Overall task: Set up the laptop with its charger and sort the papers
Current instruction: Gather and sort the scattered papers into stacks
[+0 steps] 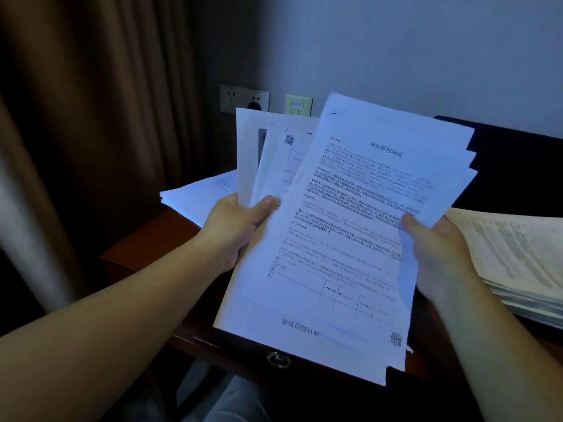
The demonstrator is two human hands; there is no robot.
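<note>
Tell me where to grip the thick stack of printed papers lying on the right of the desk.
Take the thick stack of printed papers at its near left corner, from the left. The sheets lie flat, their layered edges face that way, and the right side runs out of view.

Fanned papers (350,214) held above tabletop (146,239) — one stack (195,199) behind-left, thicker stack (515,260) right; wall sockets (244,98) behind.
</note>
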